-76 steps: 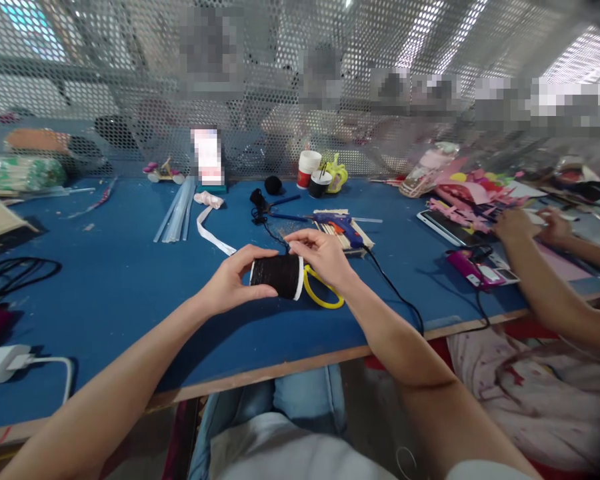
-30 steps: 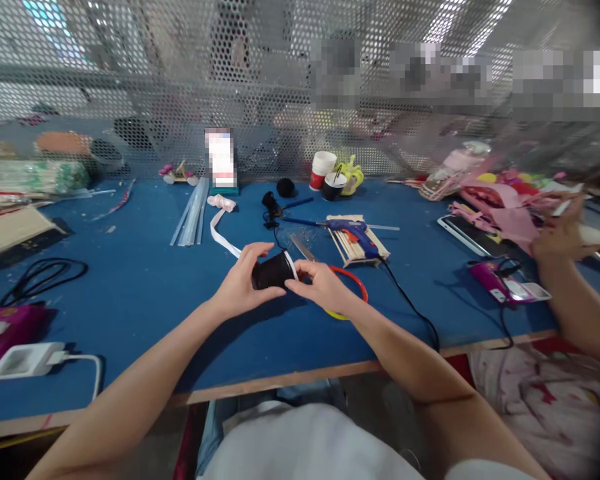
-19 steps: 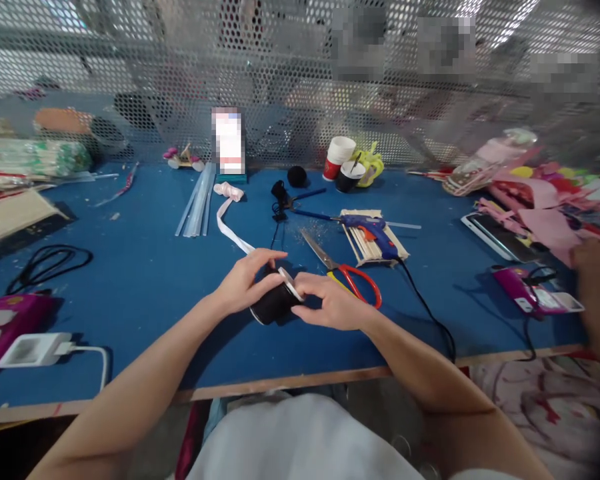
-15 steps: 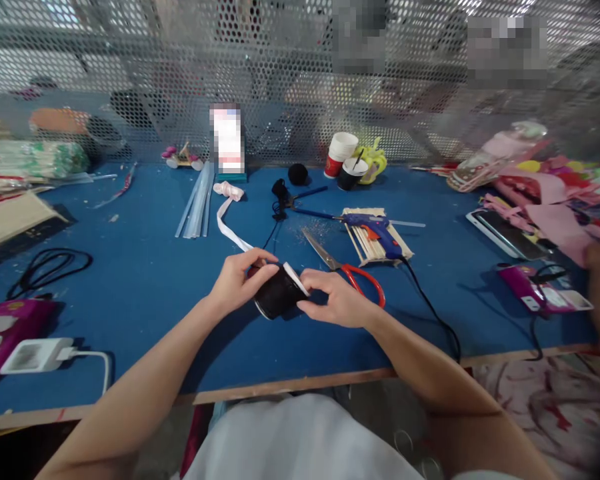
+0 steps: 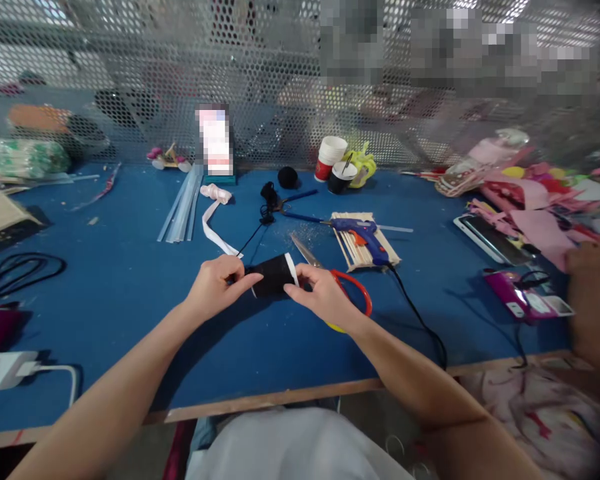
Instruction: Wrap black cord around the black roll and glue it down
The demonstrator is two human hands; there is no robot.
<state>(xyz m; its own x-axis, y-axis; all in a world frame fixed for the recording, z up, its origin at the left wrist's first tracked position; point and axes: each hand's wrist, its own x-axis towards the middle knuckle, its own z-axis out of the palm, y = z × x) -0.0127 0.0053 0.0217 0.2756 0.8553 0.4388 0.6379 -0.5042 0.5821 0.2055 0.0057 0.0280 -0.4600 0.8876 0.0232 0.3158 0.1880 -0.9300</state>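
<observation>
A paper cup [image 5: 275, 275] covered in black, with a white rim, lies on its side in the air between my hands above the blue table. My left hand [image 5: 220, 283] is closed at its narrow end, the thumb along the black side. A thin black cord [image 5: 250, 241] runs from a black bundle [image 5: 267, 200] to that hand. At the white rim, my right hand [image 5: 323, 293] grips the cup, the thumb outside and the other fingers partly hidden. Scissors [image 5: 354, 283] with red handles lie under and behind the right hand. White ribbon [image 5: 215, 233] ends just beyond the left hand.
A blue glue gun [image 5: 363, 237] rests on a stick rack [image 5: 340, 233], its cable running to the front edge. Behind stand cups [image 5: 333, 157], a phone [image 5: 215, 143] and a black ball [image 5: 287, 177]. Clear sticks [image 5: 183, 207] lie left. Another person's arm [image 5: 593, 300] reaches in at right.
The cup has turned to a more level pose, and my left hand has slid outward to its narrow end. The whole view has shifted, so the table things appear further left.
</observation>
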